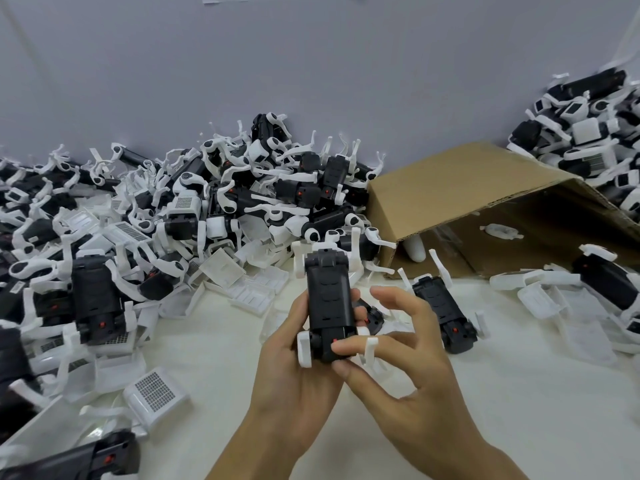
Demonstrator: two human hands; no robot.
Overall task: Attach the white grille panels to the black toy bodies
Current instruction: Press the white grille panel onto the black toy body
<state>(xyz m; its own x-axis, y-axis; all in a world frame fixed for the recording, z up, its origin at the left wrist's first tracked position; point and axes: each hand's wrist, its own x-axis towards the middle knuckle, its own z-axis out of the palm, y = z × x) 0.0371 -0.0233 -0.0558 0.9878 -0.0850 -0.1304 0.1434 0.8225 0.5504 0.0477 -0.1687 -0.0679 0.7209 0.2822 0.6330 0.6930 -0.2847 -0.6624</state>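
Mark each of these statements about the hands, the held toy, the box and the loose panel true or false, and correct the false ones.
1. The left hand grips the black toy body. True.
2. The right hand rests flat on the table. False: its thumb and fingertip touch the body's near end.
3. The cardboard box stands upright and closed. False: it lies on its side, open toward the camera.
4. A loose white grille panel lies on the table left of the hands. True.
5. The held body shows a red dot near its lower end. True.
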